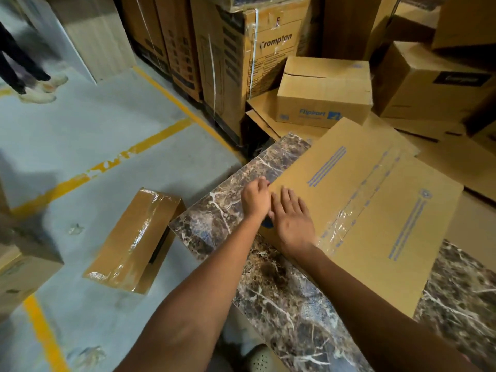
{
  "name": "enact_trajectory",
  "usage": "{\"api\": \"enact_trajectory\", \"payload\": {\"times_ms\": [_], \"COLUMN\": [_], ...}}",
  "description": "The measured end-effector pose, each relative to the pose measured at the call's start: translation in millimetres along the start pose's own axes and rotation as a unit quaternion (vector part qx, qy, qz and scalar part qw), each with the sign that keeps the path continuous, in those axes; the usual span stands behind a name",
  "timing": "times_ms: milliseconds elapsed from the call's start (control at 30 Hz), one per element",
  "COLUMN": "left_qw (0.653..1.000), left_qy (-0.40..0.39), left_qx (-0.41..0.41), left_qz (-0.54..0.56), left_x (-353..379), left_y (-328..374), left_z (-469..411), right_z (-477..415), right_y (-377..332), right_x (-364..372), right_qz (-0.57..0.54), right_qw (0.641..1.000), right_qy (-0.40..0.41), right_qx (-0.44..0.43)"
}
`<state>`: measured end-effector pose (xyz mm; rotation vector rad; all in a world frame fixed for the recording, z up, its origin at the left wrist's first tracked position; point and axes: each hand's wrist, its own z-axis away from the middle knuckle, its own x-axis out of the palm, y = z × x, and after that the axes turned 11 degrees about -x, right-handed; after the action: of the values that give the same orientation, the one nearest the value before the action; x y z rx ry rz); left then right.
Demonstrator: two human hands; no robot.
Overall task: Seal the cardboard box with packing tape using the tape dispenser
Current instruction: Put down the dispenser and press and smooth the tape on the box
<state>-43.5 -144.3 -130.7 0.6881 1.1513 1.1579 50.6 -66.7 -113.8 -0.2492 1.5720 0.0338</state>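
Warehouse packing bay, plainly: tall stacked brown printed cardboard cartons (228, 63) along the back, yellow painted lane lines (161, 135) across grey concrete floor (80, 124), dark marble-patterned worktop (281, 304) amid loose brown shipping boxes (322, 98).

Cardboard box (375, 210) on table (281, 304); taped box (134, 240) on floor (80, 130), left of table.

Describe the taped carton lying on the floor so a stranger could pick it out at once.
Find the dark marble-patterned table in the middle of the view. On the grey floor just left of its corner lies a small carton. It is long and narrow, lies apart from the stacked boxes, and has wrinkled clear tape running down its top.
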Motion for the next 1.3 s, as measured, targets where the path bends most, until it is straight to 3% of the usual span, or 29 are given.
{"api": "enact_trajectory", "payload": {"times_ms": [100, 233, 367, 533, 600, 700, 767, 833, 900, 1000, 1300], "left_qw": [0.994, 0.988, 0.994, 0.997, 0.997, 0.947, 0.891, 0.840, 0.794, 0.742, 0.711], "left_qy": [0.011, 0.018, -0.003, -0.047, -0.041, -0.022, -0.086, -0.182, -0.229, -0.205, -0.214], "left_qx": [-0.029, 0.021, 0.038, 0.015, 0.064, 0.279, 0.406, 0.464, 0.494, 0.521, 0.495], "left_qz": [0.100, 0.149, 0.100, 0.055, -0.024, -0.156, -0.185, -0.214, -0.268, -0.369, -0.452], "left_x": [3.2, 2.0, -0.4, -2.8, -8.7, -15.4, -5.1, 8.7, 17.4, 20.4, 21.0], "left_y": [-5.5, -9.2, -17.9, -14.3, -10.2, -0.2, 5.7, 4.3, -4.0, -12.4, -8.2], "left_z": [-0.6, -0.8, -7.2, -5.0, -2.0, 7.1, 23.0, 42.3, 51.5, 47.1, 47.8], "right_z": [-3.4, -3.0, 8.7, 41.4, 48.8, 47.1, 45.7, 48.0, 54.6, 74.3, 170.0], "right_y": [2.1, 4.2, 1.6, 8.9, 9.1, 9.5, 14.2, 19.9, 24.3, 28.7, 52.0], "right_x": [10.7, 14.9, 6.9, -0.4, -3.6, -12.4, -14.0, -11.1, -7.0, -4.2, -12.6], "right_qz": [0.034, 0.069, 0.092, 0.100, 0.087, 0.050, 0.045, 0.055, 0.060, 0.053, 0.059], "right_qw": [0.999, 0.997, 0.995, 0.989, 0.989, 0.987, 0.980, 0.973, 0.969, 0.961, 0.890], "right_qy": [-0.022, -0.016, -0.040, -0.042, -0.032, 0.018, 0.059, 0.084, 0.093, 0.102, 0.074], "right_qx": [-0.003, -0.007, -0.025, 0.096, 0.118, 0.149, 0.184, 0.206, 0.221, 0.252, 0.446]}}
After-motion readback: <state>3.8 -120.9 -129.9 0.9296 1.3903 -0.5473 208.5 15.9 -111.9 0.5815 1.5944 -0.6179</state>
